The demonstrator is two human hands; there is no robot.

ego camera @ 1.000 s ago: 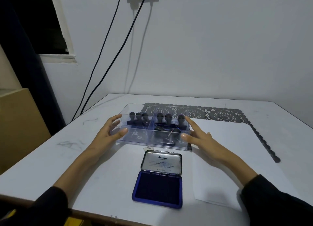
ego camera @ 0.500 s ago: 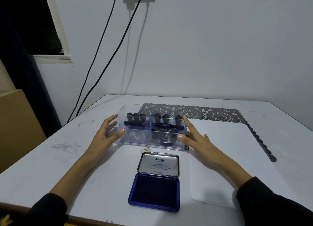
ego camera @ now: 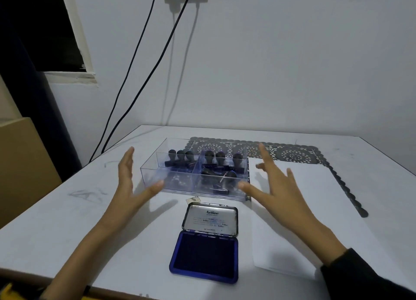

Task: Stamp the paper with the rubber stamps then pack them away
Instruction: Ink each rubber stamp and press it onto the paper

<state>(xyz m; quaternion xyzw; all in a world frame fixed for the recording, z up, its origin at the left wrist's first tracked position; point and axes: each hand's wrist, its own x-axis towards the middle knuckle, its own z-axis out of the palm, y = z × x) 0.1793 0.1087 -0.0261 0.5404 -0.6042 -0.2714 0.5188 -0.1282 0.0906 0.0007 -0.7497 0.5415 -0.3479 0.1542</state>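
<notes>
Stamp box [ego camera: 177,176] between left hand [ego camera: 130,182], right hand [ego camera: 274,182]

Small print on the ink pad lid [ego camera: 210,219] is unreadable, and a sleeve [ego camera: 364,279] covers 1 corner of the paper [ego camera: 315,198].

White table [ego camera: 67,221] vs plain wall [ego camera: 292,63], dark window [ego camera: 33,25] left, cables [ego camera: 135,63] hanging.

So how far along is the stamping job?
Early, it seems. Done: the ink pad lies open. In hand: nothing; the left hand and right hand hover open either side of the clear box, where the stamps sit. Left: the paper looks blank, so stamping and packing away.
</notes>
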